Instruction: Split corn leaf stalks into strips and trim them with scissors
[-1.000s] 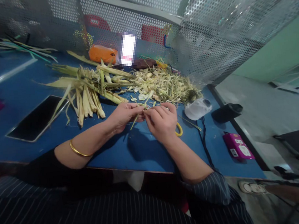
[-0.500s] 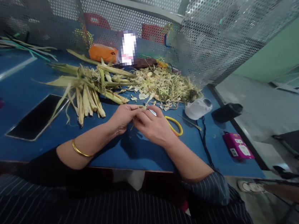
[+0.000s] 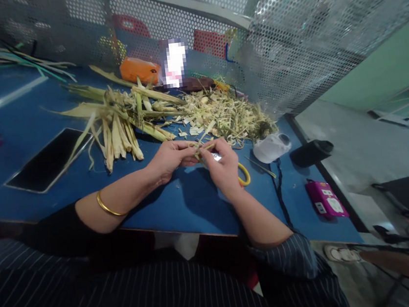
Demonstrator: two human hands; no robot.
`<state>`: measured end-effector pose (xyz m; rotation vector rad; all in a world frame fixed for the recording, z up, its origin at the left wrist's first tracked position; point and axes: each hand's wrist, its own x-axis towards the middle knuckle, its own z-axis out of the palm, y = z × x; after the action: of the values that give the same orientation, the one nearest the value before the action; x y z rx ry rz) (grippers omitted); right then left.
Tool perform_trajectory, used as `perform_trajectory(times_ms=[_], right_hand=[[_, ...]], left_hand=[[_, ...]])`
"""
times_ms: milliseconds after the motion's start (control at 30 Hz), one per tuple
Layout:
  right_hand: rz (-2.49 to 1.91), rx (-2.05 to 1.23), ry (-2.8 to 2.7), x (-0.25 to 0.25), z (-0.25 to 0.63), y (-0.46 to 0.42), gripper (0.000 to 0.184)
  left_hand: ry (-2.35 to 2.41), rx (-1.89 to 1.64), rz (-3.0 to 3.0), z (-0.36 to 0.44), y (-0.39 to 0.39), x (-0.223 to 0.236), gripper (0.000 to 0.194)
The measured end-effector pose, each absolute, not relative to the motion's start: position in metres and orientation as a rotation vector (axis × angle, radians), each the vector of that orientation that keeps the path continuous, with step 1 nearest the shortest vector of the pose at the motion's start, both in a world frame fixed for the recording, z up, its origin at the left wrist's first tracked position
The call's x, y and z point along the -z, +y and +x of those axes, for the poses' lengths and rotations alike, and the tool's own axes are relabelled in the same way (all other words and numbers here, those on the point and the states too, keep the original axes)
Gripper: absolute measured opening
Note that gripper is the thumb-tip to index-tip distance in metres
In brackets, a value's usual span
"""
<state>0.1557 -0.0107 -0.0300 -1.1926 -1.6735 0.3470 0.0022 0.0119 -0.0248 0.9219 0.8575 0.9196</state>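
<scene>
The left hand [image 3: 168, 160] and right hand [image 3: 223, 163] are pinching a thin husk strip [image 3: 199, 147] between nearly closed fingers and thumbs, the strip spanning the fingertips. It is probably handling light, pliable and easily split, so it is favouring a gentle pinch close beside the crossing, between both sets of fingertips.

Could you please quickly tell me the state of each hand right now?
Left hand: closed, thumb and fingers pinching a pale green plant strip.
Right hand: closed, fingertips pinching the same plant material.
</scene>
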Motion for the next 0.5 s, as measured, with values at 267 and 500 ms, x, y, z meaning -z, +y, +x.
perform_trajectory(times_ms=[267,500], right_hand=[[-1.223,-1.037,-1.176,0.0349,0.1568,-0.0013,0.023],[-1.229,-1.115,-1.172,0.0345,0.1508,-0.0047,0.020]], left_hand=[[0.889,-0.898,1.061,0.0012,0.0106,0.0239,0.028],[0.989,-1.051,1.024,0.0045,0.0143,0.0268,0.021]])
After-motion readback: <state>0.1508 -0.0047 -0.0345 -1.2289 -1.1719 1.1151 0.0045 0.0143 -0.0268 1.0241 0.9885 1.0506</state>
